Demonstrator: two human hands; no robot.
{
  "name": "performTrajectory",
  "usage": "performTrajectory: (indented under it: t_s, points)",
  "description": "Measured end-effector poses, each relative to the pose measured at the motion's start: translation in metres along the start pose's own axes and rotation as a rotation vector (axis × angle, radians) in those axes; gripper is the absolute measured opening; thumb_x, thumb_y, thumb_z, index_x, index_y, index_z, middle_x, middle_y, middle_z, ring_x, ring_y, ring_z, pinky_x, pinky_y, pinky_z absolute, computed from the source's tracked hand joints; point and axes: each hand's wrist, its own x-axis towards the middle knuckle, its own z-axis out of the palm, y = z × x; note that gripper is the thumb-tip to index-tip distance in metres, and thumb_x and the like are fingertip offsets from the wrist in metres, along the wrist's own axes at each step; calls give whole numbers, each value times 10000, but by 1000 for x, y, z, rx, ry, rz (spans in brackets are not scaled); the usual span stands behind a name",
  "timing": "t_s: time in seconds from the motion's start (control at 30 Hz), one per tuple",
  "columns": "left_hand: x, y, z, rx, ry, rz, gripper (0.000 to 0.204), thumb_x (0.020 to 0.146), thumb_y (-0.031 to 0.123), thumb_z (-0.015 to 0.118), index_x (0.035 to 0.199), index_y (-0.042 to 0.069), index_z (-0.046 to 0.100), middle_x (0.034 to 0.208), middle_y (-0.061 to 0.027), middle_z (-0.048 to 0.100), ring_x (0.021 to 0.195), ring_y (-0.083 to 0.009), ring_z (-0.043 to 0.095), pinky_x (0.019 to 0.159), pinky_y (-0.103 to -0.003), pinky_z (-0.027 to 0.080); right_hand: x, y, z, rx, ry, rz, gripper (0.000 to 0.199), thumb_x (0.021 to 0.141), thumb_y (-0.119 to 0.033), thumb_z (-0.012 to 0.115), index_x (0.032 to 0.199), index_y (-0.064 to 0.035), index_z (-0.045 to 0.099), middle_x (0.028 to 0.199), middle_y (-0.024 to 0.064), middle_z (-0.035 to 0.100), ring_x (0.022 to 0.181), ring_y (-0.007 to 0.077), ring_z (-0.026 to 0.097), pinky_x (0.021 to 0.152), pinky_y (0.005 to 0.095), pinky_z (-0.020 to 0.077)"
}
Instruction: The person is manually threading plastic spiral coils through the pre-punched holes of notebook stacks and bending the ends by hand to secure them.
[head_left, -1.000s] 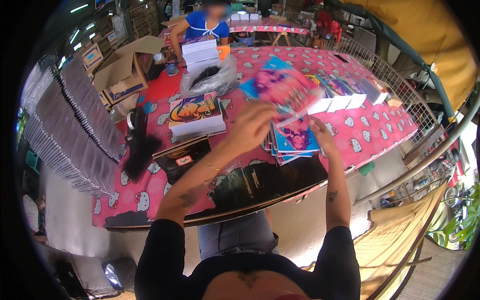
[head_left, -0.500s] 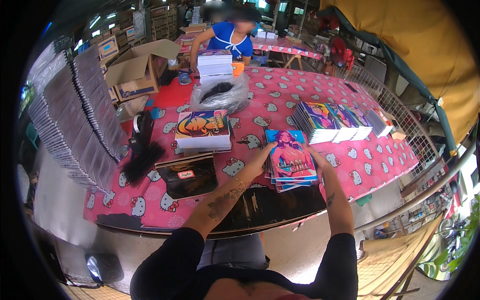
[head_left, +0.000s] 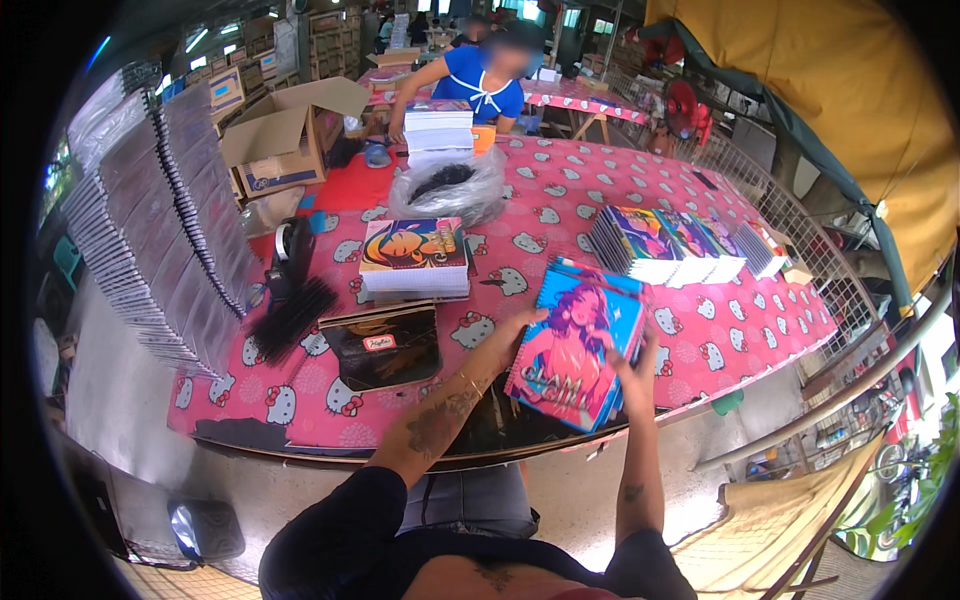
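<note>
Tilted above the table's near edge is a stack of spiral notebooks [head_left: 572, 335], the top cover blue with a pink and purple drawn figure. My left hand [head_left: 524, 328] grips the stack along its coil side. On the opposite edge my right hand [head_left: 635, 368] is closed, thumb over the cover and fingers partly hidden behind. To the left lies a pile of notebooks with an orange and dark cover [head_left: 412, 245], and nearer me a dark board with a small label [head_left: 382, 345]. A row of notebook stacks [head_left: 665, 238] stands beyond my right hand.
A bundle of black bristle-like strands [head_left: 290, 325] and a black tool [head_left: 290, 260] lie left. Tall stacks of wrapped notebooks [head_left: 150, 240] rise at the left edge. A plastic bag [head_left: 450, 190] and an open carton [head_left: 270, 150] are farther back. A person in blue [head_left: 480, 80] works across the table.
The notebook stack has come up toward me and turned so its top leans right. My right hand has shifted from its far side down along the edge.
</note>
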Motion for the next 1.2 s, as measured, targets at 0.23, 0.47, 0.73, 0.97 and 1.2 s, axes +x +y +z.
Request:
performTrajectory:
  t_s: [0.23,0.47,0.73,0.97,1.2]
  points:
    - [-16,0,17,72,-236,54,609,969,387,600,1427,4,479,1359,-155,570,1219,-279,577,1033,-448,475,-107,12,10,-246,353,-411,1266,685,-518,855,1554,25,111,1507,235,227,1430,354,245,1173,513,213]
    - [-29,-14,12,80,-242,14,603,992,392,554,1446,5,462,1396,-160,542,1263,-277,540,1068,-443,435,-128,-6,35,-189,315,-289,1453,646,-567,877,1587,31,-55,1615,277,66,1511,381,112,1210,517,131]
    - [-22,-15,15,95,-227,7,598,1019,397,502,1467,6,442,1439,-166,509,1314,-275,497,1107,-438,389,-123,-4,22,-416,225,-375,1463,647,-611,860,1590,25,-60,1617,276,66,1512,390,91,1211,530,107]
    - [1,-32,25,96,-230,-24,595,1042,401,456,1486,7,425,1476,-171,481,1358,-273,460,1142,-433,349,-117,-4,25,-390,298,-365,1423,680,-617,821,1589,30,-63,1596,274,109,1495,398,128,1205,537,110]
    - [-4,-21,18,157,-265,-32,593,1065,406,411,1504,8,408,1514,-177,452,1402,-271,423,1176,-428,309,-127,10,23,-419,242,-315,1460,648,-590,850,1565,69,-75,1570,360,71,1470,480,85,1192,575,83]
